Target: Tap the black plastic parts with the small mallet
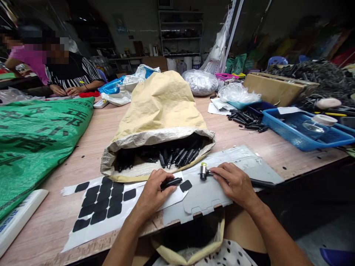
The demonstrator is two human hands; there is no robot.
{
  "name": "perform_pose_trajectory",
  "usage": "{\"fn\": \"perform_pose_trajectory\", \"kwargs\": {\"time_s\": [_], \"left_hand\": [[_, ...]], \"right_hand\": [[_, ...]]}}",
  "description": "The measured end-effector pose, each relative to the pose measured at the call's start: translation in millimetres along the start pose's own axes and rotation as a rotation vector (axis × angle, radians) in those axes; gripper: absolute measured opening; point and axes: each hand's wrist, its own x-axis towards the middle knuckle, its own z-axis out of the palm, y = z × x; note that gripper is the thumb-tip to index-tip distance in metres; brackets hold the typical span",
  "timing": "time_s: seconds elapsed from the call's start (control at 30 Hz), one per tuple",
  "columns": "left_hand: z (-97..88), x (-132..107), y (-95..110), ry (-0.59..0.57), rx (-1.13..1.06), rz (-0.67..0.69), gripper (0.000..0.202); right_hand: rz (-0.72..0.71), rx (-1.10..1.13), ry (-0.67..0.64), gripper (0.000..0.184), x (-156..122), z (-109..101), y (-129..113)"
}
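My left hand point(155, 190) is closed around a short black pen-like tube point(174, 181), above the sheet of black square stickers point(107, 201). My right hand point(234, 183) grips a small hammer point(203, 172) by its handle. The hammer's metal head has a yellow end facing up, and its dark grip sticks out to the right of my hand. Beneath both lies a grey board point(203, 201) at the table's front edge. Just ahead, a tan woven sack point(163, 107) lies with its mouth toward me, and many black tubes point(180, 157) show inside.
A green sack point(41, 136) and a white box point(20, 218) are at left. At right stand a blue basket point(307, 138) with a clear bottle, loose black parts point(245, 120) and a carton point(273, 88). Another open sack point(191, 255) is at my lap. A co-worker point(74, 74) sits across.
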Motion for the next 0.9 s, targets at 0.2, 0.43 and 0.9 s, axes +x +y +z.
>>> {"fn": "perform_pose_trajectory", "kwargs": {"time_s": [0.2, 0.43, 0.9], "left_hand": [[4.2, -1, -4, 0.02, 0.012, 0.066, 0.015], [5.7, -2, -6, 0.043, 0.0, 0.062, 0.015], [6.0, 0, -7, 0.034, -0.07, 0.037, 0.014]], "right_hand": [[0.011, 0.099, 0.049, 0.032, 7, -10, -20], [0.051, 0.388, 0.098, 0.029, 26, -9, -71], [0.051, 0.427, 0.061, 0.03, 41, 1, -101]]}}
